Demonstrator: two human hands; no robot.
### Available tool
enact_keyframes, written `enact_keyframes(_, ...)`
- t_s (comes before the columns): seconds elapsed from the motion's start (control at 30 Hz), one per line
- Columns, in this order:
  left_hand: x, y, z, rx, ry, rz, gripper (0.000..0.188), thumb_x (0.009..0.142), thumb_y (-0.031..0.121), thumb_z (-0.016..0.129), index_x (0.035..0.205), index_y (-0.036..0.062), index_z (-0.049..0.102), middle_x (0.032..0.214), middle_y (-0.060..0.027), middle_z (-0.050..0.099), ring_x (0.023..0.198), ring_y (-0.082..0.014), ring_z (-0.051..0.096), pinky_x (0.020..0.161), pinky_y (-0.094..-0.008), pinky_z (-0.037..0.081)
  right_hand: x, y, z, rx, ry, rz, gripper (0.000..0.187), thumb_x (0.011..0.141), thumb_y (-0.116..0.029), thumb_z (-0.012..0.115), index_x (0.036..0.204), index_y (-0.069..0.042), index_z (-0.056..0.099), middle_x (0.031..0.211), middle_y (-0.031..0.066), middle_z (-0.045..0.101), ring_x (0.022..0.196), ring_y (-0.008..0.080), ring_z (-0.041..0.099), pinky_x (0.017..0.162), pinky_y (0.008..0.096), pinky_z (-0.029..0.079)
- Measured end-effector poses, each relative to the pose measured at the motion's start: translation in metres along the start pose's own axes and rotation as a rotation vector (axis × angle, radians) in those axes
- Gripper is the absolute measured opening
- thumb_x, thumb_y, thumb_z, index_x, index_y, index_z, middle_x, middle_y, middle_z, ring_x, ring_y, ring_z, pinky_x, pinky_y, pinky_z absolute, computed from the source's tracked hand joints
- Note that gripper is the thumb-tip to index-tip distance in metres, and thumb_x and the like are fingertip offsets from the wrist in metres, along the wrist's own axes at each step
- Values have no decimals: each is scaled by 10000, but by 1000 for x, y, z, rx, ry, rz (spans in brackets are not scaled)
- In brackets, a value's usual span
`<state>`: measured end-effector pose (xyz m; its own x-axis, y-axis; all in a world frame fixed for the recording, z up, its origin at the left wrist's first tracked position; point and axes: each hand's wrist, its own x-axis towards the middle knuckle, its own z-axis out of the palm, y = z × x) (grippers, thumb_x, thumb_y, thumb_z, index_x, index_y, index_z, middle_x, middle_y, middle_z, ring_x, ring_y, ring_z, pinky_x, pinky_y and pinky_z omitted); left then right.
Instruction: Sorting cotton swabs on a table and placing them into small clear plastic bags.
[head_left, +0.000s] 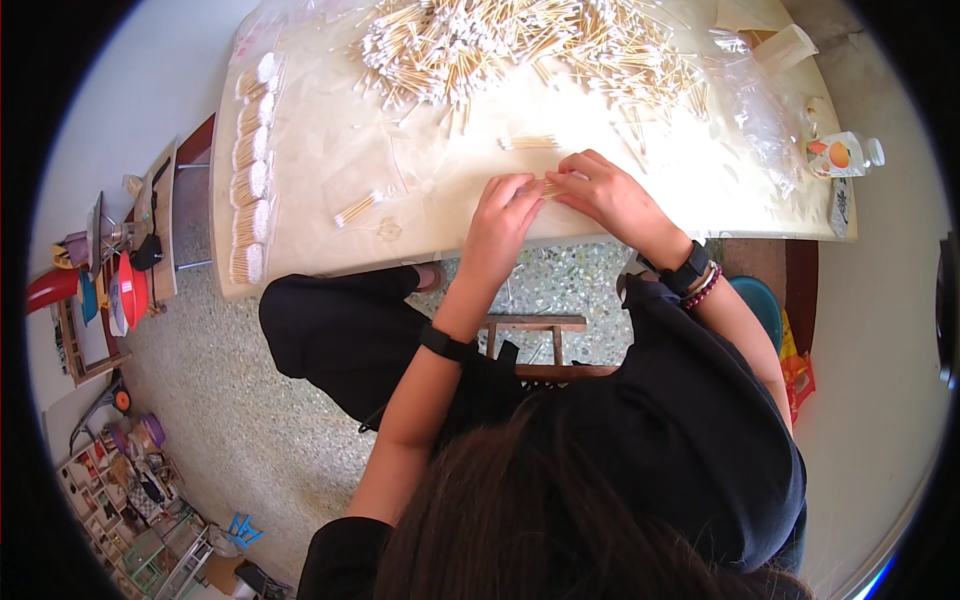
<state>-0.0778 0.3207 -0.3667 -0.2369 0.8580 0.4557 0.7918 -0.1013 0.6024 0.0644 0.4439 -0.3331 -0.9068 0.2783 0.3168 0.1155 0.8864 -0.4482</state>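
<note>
Close to the table's near edge, my left hand [500, 215] and my right hand [608, 200] come together with fingers closed on a small bundle of cotton swabs [551, 188]. Fingers cover much of that bundle. Just beyond them lies another small bundle [528, 142], flat on the table. Left of my left hand, a third small bundle [358, 209] rests at a slant. A large loose pile of wooden-stick cotton swabs [480, 50] spreads over the far middle of the table. Along the left edge, several thick bundles [250, 180] stand in a row on clear plastic.
The pale-covered table [310, 130] has a curved near edge. Crumpled clear plastic [755, 110] and a bottle with an orange fruit picture [838, 155] lie at its right side. Below are a wooden stool or frame [535, 322] and a teal tub [760, 308].
</note>
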Motion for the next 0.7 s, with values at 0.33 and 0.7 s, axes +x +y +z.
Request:
enact_keyframes(0.33,1,-4,3,-86,23,-10,188,719,-22,686,903,19,684,899,-90,592,838,-231,565,696,-312,491,3,3,0,73,-30,32,191,778,-78,642,955,-7,640,897,100,584,855,258,569,754,342,486)
enact_keyframes(0.7,0,-7,9,-77,73,19,148,726,-17,685,868,23,686,837,-73,590,786,-215,551,654,-309,478,11,-1,0,-311,-164,-120,94,776,-88,604,802,-12,555,816,91,523,795,245,525,732,338,467)
